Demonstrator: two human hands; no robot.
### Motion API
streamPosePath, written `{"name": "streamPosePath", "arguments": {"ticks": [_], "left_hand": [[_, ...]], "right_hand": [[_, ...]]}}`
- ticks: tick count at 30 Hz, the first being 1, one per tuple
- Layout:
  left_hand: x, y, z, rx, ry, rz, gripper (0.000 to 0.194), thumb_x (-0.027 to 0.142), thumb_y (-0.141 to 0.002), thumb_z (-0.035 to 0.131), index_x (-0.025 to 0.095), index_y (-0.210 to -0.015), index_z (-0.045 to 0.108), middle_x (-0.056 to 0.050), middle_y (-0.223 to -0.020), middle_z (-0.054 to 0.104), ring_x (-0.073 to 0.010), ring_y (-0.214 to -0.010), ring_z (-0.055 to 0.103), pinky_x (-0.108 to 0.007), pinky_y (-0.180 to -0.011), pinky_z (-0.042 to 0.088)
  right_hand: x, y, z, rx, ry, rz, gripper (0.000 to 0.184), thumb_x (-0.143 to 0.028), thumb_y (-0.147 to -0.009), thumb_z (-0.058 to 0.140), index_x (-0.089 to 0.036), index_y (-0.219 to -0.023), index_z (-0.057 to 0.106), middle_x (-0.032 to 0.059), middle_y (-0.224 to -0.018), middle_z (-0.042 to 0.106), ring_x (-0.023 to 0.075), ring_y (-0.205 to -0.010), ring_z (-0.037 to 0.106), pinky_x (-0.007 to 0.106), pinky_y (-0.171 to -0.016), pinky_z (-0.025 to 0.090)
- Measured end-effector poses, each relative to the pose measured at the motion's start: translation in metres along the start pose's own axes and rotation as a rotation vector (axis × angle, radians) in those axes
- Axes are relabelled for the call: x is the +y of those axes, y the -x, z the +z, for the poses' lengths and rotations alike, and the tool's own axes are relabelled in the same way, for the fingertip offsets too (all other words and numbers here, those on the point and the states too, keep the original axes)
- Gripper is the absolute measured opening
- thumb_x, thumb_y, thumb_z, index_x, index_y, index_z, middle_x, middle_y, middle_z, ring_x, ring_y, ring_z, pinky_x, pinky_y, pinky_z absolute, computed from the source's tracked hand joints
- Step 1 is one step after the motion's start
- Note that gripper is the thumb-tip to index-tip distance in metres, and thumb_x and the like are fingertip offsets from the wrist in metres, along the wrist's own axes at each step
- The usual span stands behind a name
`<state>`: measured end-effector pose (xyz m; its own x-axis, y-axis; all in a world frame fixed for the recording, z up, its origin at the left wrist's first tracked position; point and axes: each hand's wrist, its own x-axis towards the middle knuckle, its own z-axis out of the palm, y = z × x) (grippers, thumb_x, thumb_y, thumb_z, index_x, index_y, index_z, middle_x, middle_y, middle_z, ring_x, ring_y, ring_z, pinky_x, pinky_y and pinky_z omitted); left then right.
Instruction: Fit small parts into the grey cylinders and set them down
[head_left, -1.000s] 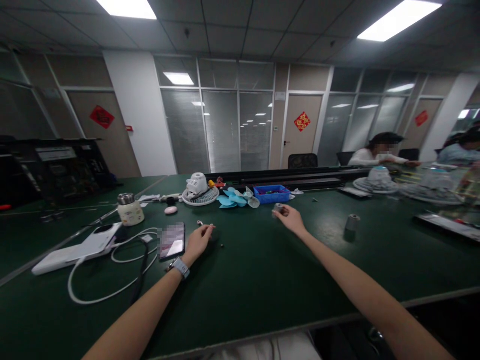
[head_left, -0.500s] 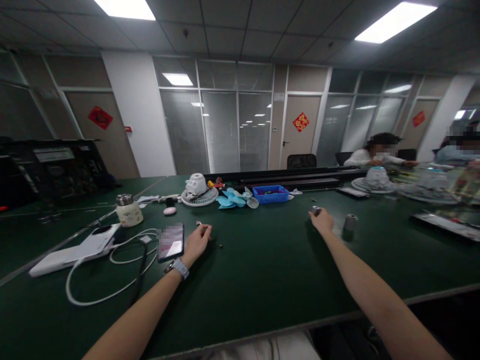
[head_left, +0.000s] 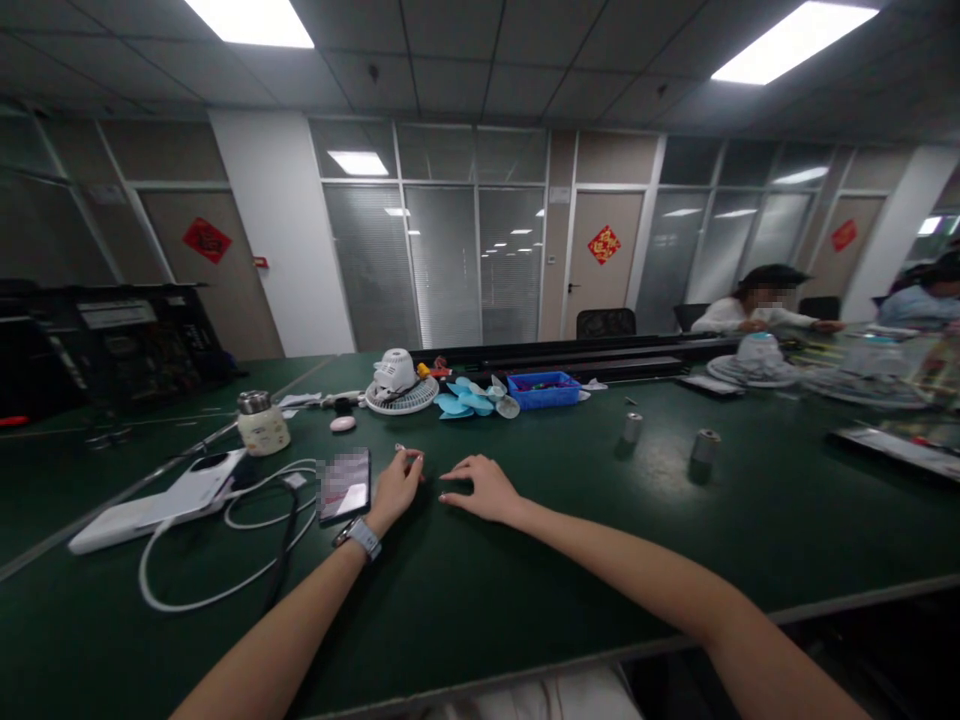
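Observation:
My right hand is low over the middle of the green table, palm down. Its thumb and forefinger point left with a gap between them, and no object shows in that gap. Close by on the left, my left hand rests beside a phone. Its fingers are curled together; a tiny pale bit shows at the fingertips, too small to name. Two small metal cylinders stand upright to the right, one metal cylinder nearer the middle and another metal cylinder farther right, both apart from my hands.
Behind my hands lie a white fan part, blue fan blades and a blue basket. A jar, a white cable and a power bank are at left. A co-worker sits at far right.
My right hand has let go of a metal cylinder, which now stands on the table, and has moved left toward my left hand. A small dark piece seen between the hands is now hidden or covered.

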<state>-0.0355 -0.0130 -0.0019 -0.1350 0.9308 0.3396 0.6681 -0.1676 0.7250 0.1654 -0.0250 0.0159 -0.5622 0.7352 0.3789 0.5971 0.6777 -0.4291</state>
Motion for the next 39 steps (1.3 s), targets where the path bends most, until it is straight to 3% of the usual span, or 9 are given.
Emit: {"name": "streamPosePath", "arguments": {"ticks": [5,8,12,16,19,24,39], "left_hand": [[0.003,0.001,0.001,0.000,-0.008,-0.010,0.036,0.042,-0.084,0.039,0.016,-0.104,0.055,-0.003,-0.069,0.063,-0.0182,-0.067,0.061,-0.027,-0.063,0.041],[0.006,0.002,0.000,-0.006,-0.024,-0.019,0.037,0.042,-0.084,0.039,0.016,-0.105,0.055,-0.003,-0.069,0.063,-0.0183,-0.067,0.061,-0.027,-0.062,0.040],[0.007,0.002,-0.002,-0.021,-0.040,-0.026,0.037,0.043,-0.084,0.039,0.017,-0.105,0.055,-0.002,-0.070,0.065,-0.0185,-0.066,0.062,-0.027,-0.061,0.040],[0.004,0.001,-0.001,-0.031,-0.047,-0.012,0.037,0.043,-0.084,0.040,0.018,-0.105,0.055,-0.002,-0.070,0.065,-0.0187,-0.066,0.062,-0.027,-0.061,0.040],[0.001,0.000,0.000,-0.037,-0.050,0.003,0.036,0.044,-0.083,0.040,0.019,-0.105,0.055,-0.002,-0.070,0.065,-0.0190,-0.068,0.062,-0.028,-0.063,0.041],[0.002,0.001,0.000,-0.039,-0.072,0.011,0.036,0.044,-0.083,0.040,0.019,-0.104,0.055,-0.001,-0.070,0.066,-0.0188,-0.068,0.063,-0.028,-0.064,0.041],[0.007,0.003,-0.001,-0.046,-0.090,-0.008,0.035,0.040,-0.083,0.041,0.018,-0.107,0.054,-0.001,-0.069,0.066,-0.0184,-0.068,0.063,-0.027,-0.063,0.041]], "right_hand": [[0.002,-0.004,0.011,0.033,0.039,-0.029,0.019,-0.041,-0.080,0.062,-0.028,-0.089,0.072,0.0030,-0.101,0.065,0.0199,-0.097,0.054,0.035,-0.083,0.039],[0.012,0.003,-0.006,0.073,0.041,-0.073,0.017,-0.038,-0.082,0.060,-0.027,-0.089,0.071,0.0017,-0.095,0.067,0.0186,-0.092,0.056,0.033,-0.081,0.040],[0.061,0.022,-0.075,0.271,0.135,0.033,0.018,-0.033,-0.086,0.055,-0.024,-0.093,0.069,0.0027,-0.096,0.068,0.0186,-0.091,0.059,0.032,-0.083,0.041],[0.141,0.055,-0.155,0.648,0.393,0.451,0.024,-0.031,-0.087,0.051,-0.020,-0.097,0.069,0.0072,-0.101,0.068,0.0222,-0.093,0.060,0.032,-0.082,0.042],[0.188,0.081,-0.185,0.710,0.494,0.691,0.026,-0.031,-0.086,0.050,-0.020,-0.099,0.069,0.0082,-0.098,0.069,0.0229,-0.088,0.061,0.031,-0.075,0.043],[0.216,0.094,-0.184,0.631,0.523,0.831,0.025,-0.035,-0.085,0.052,-0.023,-0.098,0.070,0.0087,-0.092,0.070,0.0225,-0.081,0.062,0.030,-0.069,0.043],[0.219,0.086,-0.176,0.666,0.518,0.814,0.026,-0.033,-0.085,0.053,-0.019,-0.098,0.070,0.0114,-0.091,0.069,0.0224,-0.080,0.063,0.030,-0.068,0.044]]}}
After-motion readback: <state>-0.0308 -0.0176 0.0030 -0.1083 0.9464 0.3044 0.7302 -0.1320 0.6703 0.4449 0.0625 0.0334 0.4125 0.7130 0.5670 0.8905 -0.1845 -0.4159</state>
